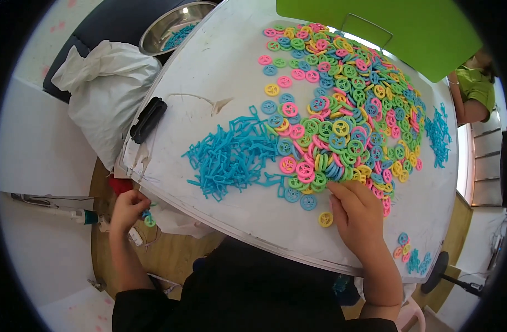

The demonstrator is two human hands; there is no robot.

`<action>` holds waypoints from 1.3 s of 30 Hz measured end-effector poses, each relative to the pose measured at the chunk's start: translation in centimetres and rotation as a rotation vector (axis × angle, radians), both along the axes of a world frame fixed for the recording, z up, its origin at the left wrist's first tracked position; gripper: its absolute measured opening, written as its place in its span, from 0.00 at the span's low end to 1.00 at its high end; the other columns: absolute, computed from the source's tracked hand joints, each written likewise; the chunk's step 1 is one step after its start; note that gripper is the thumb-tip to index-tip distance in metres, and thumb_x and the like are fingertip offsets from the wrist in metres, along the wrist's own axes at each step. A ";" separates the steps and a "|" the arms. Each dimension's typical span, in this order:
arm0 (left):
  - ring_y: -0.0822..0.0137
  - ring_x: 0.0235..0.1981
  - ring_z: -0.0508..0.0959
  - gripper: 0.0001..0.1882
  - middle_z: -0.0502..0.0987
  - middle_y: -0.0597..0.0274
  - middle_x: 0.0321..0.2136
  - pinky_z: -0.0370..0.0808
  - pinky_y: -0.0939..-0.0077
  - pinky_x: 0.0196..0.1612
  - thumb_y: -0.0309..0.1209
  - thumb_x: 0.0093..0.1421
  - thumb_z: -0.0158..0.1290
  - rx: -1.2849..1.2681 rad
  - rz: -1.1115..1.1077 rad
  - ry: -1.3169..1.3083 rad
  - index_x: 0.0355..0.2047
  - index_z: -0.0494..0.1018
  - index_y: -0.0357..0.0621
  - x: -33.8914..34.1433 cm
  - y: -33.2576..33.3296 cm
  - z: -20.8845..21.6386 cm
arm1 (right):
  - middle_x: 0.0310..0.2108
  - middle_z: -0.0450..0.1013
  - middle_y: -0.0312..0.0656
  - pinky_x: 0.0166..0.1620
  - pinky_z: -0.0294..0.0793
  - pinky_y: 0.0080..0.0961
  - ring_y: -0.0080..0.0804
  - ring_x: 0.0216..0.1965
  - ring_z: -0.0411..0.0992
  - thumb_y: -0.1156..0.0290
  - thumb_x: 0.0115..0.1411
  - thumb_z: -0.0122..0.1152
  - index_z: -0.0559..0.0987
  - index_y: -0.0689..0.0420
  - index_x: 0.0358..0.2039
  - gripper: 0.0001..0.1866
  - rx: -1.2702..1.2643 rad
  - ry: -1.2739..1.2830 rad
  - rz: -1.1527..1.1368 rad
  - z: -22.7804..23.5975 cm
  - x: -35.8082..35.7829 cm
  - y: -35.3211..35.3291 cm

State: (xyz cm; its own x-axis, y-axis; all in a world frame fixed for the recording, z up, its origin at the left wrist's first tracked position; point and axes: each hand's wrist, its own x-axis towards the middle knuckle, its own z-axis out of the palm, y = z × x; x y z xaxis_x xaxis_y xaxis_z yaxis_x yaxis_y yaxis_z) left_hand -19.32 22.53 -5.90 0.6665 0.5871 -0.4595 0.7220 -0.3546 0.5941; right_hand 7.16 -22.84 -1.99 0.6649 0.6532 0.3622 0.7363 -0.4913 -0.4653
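Note:
Off the table's left front edge, my left hand (129, 209) is closed in a pinch on a small plastic piece with a green wheel (149, 221) and some blue; the rest is hidden by the fingers. My right hand (359, 213) rests at the near edge of a large heap of plastic toy wheels (353, 127) in pink, green, yellow and blue. Its fingertips touch the heap, with the thumb a little apart from the index finger. A yellow wheel (326, 219) lies just left of that thumb. Left of the heap is a pile of blue plastic frame pieces (225, 157).
A steel bowl (154, 40) with blue pieces stands at the far left, near a white sack (107, 94). A black clip-like object (148, 120) sits on the table's left edge. A green panel (375, 27) stands behind. Another person's arm (462, 108) shows at right, near more blue pieces (438, 135).

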 end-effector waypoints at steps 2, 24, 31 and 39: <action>0.73 0.25 0.79 0.12 0.80 0.59 0.24 0.77 0.74 0.27 0.28 0.59 0.62 0.043 0.162 0.069 0.41 0.77 0.34 0.0 0.8 -5.2 | 0.37 0.76 0.43 0.33 0.76 0.32 0.41 0.33 0.76 0.81 0.51 0.67 0.82 0.57 0.43 0.17 -0.030 -0.068 0.043 -0.4 0.2 0.5; 0.50 0.28 0.79 0.06 0.79 0.52 0.26 0.74 0.58 0.32 0.30 0.58 0.59 0.739 -0.002 0.087 0.32 0.80 0.42 6.1 -13.1 9.6 | 0.36 0.73 0.39 0.34 0.75 0.32 0.38 0.35 0.75 0.81 0.46 0.69 0.84 0.56 0.44 0.22 -0.173 -0.160 0.064 -0.5 0.2 1.9; 0.61 0.45 0.74 0.15 0.77 0.63 0.37 0.68 0.63 0.49 0.28 0.53 0.59 0.642 -0.796 -0.677 0.43 0.79 0.45 14.4 -20.5 9.9 | 0.38 0.74 0.45 0.36 0.75 0.30 0.39 0.37 0.75 0.85 0.51 0.65 0.82 0.61 0.44 0.17 -0.014 -0.061 0.030 0.1 0.3 0.7; 0.60 0.47 0.71 0.19 0.74 0.65 0.38 0.63 0.60 0.53 0.28 0.54 0.54 0.893 -0.931 -0.493 0.47 0.77 0.43 17.1 -22.6 4.0 | 0.36 0.75 0.43 0.36 0.74 0.28 0.37 0.34 0.75 0.87 0.52 0.63 0.82 0.61 0.43 0.17 0.165 0.100 -0.004 0.4 0.4 -0.5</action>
State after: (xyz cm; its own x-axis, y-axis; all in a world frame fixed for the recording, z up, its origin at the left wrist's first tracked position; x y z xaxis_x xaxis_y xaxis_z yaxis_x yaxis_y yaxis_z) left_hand -2.17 -0.12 -1.89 0.9541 -0.1922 0.2295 -0.2053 -0.9781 0.0342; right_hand 7.56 -23.34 -1.63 0.7056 0.5874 0.3964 0.6805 -0.4055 -0.6104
